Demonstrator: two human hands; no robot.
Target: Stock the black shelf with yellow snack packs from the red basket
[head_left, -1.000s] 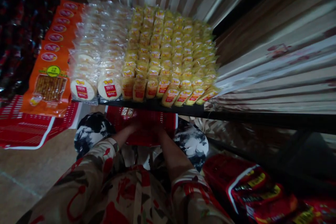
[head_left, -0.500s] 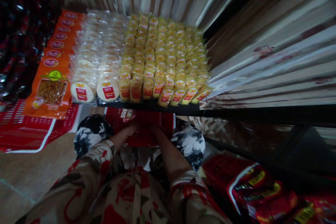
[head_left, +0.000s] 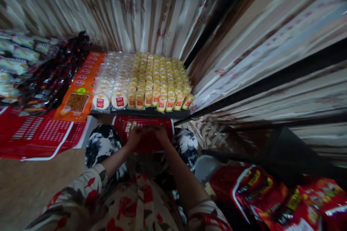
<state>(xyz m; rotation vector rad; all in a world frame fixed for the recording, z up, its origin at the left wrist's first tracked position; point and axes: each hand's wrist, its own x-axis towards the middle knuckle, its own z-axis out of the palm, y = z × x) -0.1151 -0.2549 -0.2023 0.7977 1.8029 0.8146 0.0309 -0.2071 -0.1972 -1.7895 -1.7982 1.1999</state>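
Yellow packets (head_left: 162, 83) beyond; left hand (head_left: 135, 136), right hand (head_left: 162, 134) at red basket (head_left: 148, 146); fingers dim, can't tell whether apart; bags (head_left: 295, 207) cut off.

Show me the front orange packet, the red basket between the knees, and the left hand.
Front orange packet (head_left: 76, 103): head view, on its clear window showing brown contents.
Red basket (head_left: 146, 146): head view, on a bare part of its near side.
Left hand (head_left: 135, 136): head view, middle of the hand.

This looked like a snack shop. Packets (head_left: 155, 83) stood in rows up to a shelf's (head_left: 173, 114) front edge. Red baskets (head_left: 149, 145) sat near it.
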